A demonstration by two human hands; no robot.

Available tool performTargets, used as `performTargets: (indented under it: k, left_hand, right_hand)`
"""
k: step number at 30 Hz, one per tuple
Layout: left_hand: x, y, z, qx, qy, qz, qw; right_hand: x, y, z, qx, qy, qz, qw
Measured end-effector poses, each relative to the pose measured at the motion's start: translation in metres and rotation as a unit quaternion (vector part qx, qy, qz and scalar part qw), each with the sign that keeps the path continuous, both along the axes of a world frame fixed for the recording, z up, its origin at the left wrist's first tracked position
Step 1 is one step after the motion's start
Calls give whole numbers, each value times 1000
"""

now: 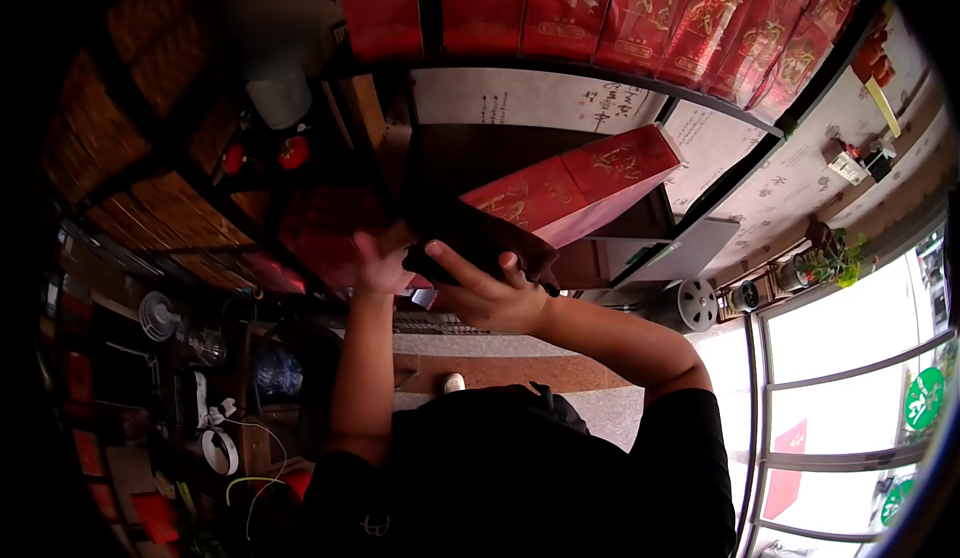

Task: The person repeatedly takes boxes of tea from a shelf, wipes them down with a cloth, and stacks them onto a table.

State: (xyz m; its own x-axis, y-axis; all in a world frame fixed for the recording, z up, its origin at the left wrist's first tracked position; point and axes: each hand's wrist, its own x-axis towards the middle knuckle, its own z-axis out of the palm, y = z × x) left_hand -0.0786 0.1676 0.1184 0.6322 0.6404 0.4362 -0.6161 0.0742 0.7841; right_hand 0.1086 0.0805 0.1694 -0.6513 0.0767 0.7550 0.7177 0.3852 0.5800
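My left hand (pixel 383 263) is at the left end of a dark, cloth-like thing (pixel 470 233), its thumb raised and slightly blurred; its other fingers are partly hidden. From the right, my right hand (pixel 495 296) reaches across and grips the same dark thing, with fingertips showing on its near face. The thing's exact kind is too dark to make out. Just beyond it, red gift boxes (pixel 575 186) with gold lettering lie side by side on a dark shelf, close to my hands.
A row of red boxes (pixel 570 8) fills the upper shelf. Stacked brown boxes (pixel 180 213) stand left. Below them are a small fan (pixel 158 316) and a white tape-like ring (pixel 219 451) with cables. A potted plant (pixel 840 258) and glass doors (pixel 840 378) are right.
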Motion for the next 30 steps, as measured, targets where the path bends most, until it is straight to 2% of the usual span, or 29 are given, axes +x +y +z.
performTargets:
  k: [2, 4, 5, 8, 9, 10, 12, 14, 15, 16, 18, 19, 20, 22, 23, 24, 25, 26, 27, 28, 29, 30]
  left_hand:
    - [4, 0, 22, -10, 65, 29, 997]
    - [12, -2, 63, 123, 158, -24, 979]
    - [17, -8, 80, 137, 178, -28, 974]
    - [21, -4, 101, 133, 224, -26, 965]
    - [21, 11, 91, 99, 166, -88, 977]
    - [19, 14, 86, 101, 166, -89, 977]
    - [19, 19, 78, 4, 110, -67, 992]
    - [26, 22, 75, 16, 89, -59, 994]
    - [27, 21, 76, 10, 104, -33, 994]
    - [28, 20, 76, 4, 119, -7, 993]
    - [29, 20, 77, 1, 102, -52, 993]
    - [33, 17, 82, 53, 122, -33, 991]
    - [38, 15, 85, 106, 140, -14, 984]
    - [47, 10, 87, 64, 125, -1, 990]
    - [55, 3, 90, 94, 124, 26, 987]
    - [59, 0, 91, 124, 122, 52, 983]
    - [62, 3, 88, 153, 166, 83, 971]
    - [65, 4, 86, 180, 210, 112, 954]
    - [71, -1, 82, 221, 226, 184, 931]
    - [76, -7, 83, 260, 240, 255, 900]
    - [74, -7, 81, 276, 248, 249, 895]
    - [73, -6, 79, 277, 248, 247, 895]
  right_hand:
    - [-4, -5, -6, 32, -19, -56, 998]
    - [-6, -9, -6, 35, -4, -60, 998]
    - [-5, -9, -7, -14, -4, -40, 999]
    - [-4, 7, -2, -8, 18, -26, 999]
    - [2, 11, 3, -32, 12, 13, 999]
    - [8, 13, 9, -45, 8, 28, 999]
    - [16, 19, 14, -58, 6, 40, 997]
    - [21, 29, 5, -16, 50, 22, 998]
    - [19, 27, -1, 4, 11, -27, 1000]
    - [18, 20, 0, 2, 12, -27, 1000]
    - [16, 5, 5, -54, -93, -117, 987]
    - [17, 6, 4, -81, -78, -85, 990]
    - [17, 7, -5, -83, -78, -87, 990]
    - [13, 14, -43, -81, -196, -181, 960]
    - [14, 22, -74, -81, -195, -182, 960]
    - [15, 30, -110, -21, -225, -218, 949]
    - [14, 31, -113, 38, -254, -253, 933]
    - [16, 32, -116, 37, -254, -254, 933]
    - [21, 34, -118, -225, -106, -70, 966]
    - [24, 33, -111, -459, 56, 122, 878]
    - [31, 30, -105, -459, 58, 121, 878]
    - [42, 25, -98, -333, -23, 72, 940]
